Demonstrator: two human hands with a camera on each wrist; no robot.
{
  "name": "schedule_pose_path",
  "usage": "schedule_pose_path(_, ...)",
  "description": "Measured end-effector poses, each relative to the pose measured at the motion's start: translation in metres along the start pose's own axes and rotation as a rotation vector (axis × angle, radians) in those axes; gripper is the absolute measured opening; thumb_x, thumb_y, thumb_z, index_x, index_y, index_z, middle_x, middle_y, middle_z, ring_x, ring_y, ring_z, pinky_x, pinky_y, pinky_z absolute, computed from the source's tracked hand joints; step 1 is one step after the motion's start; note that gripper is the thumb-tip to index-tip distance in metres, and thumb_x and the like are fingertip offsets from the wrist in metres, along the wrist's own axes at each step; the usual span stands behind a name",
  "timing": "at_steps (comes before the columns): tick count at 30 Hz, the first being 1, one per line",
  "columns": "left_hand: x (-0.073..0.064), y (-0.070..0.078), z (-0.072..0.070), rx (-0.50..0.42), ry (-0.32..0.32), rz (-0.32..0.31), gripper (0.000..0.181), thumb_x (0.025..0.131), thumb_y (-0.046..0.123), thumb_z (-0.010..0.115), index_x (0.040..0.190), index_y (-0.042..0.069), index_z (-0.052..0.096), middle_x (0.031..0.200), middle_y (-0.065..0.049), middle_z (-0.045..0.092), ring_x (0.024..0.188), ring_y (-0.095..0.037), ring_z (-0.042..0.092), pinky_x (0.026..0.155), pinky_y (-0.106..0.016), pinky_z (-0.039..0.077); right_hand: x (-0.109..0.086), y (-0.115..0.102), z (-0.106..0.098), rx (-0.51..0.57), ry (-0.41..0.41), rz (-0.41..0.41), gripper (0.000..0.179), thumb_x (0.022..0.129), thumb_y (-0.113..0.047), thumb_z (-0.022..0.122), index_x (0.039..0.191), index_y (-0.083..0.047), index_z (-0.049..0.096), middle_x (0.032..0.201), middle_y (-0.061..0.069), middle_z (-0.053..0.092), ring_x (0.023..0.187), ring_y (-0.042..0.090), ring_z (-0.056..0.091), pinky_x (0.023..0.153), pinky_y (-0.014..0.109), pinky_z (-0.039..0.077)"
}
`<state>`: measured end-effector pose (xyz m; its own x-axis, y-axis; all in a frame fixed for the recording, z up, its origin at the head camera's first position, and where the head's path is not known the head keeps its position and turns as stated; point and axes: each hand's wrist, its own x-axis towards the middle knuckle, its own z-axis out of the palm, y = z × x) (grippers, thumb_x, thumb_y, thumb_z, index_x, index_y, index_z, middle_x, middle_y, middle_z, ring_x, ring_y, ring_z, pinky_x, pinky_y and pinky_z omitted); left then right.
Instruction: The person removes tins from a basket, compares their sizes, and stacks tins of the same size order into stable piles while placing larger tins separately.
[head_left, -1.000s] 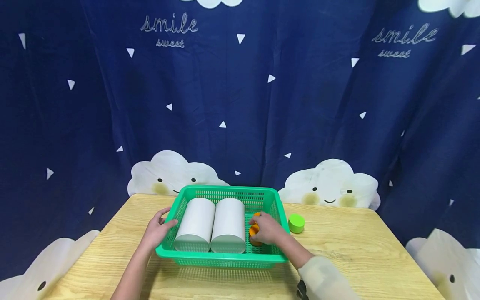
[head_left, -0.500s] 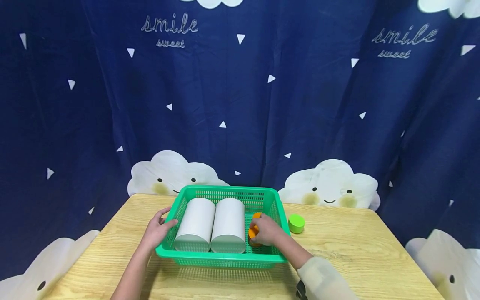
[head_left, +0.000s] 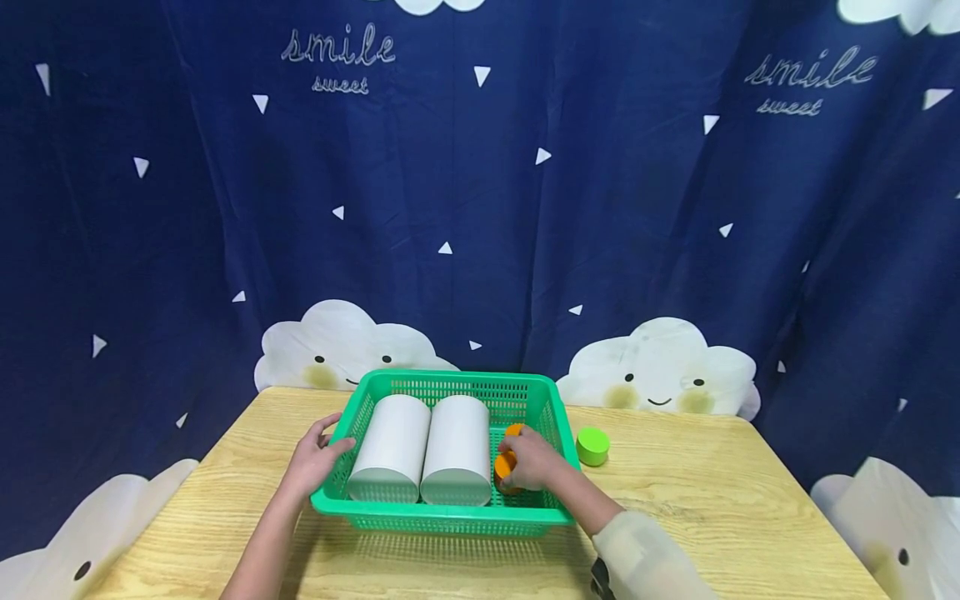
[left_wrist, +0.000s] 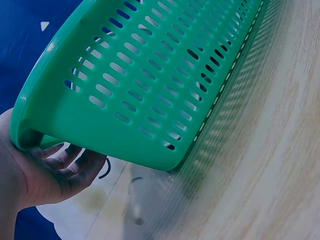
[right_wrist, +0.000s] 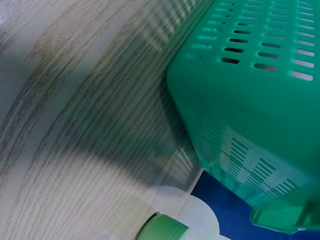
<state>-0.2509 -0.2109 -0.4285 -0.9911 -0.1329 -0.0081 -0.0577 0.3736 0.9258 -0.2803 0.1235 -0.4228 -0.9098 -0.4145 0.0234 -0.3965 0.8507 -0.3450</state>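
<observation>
Bright light from above whitens the tops of two smooth white cylinders [head_left: 456,442], leaving their near ends grey, while the green perforated plastic basket [head_left: 442,512] throws a soft shadow on the pale wood-grain table [head_left: 705,500]. The dark blue fabric curtain [head_left: 420,150] dims toward the left edge. Wrist views run cooler and duller: slatted light beneath the basket, a broad soft-edged shadow across the table at right.

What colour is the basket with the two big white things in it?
The basket is bright green; it shows best in the head view.
</observation>
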Motion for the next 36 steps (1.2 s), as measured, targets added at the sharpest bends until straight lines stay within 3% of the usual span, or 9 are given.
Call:
schedule_pose_path(18,-0.001,0.001,-0.001,-0.008,-0.006,0.002,0.061,0.093,0.02,0.055,0.143,0.0,0.027,0.126,-0.033,0.048,0.101,-0.036,0.06,0.073,-0.042,0.055,0.0,-0.001,-0.003,0.034,-0.057,0.0,0.042,0.07,-0.014,0.08,0.107,-0.005,0.062,0.095,0.007,0.057,0.083,0.02,0.047,0.073,0.037,0.046)
schedule_pose_path(36,-0.001,0.0,0.0,-0.006,-0.007,0.002,0.061,0.093,0.02,0.054,0.143,0.0,0.027,0.125,-0.033,0.049,0.1,-0.035,0.06,0.073,-0.041,0.055,-0.007,-0.005,-0.026,0.064,-0.011,-0.016,0.045,0.068,-0.016,0.078,0.109,-0.007,0.063,0.1,0.009,0.054,0.084,0.019,0.046,0.073,0.036,0.044)
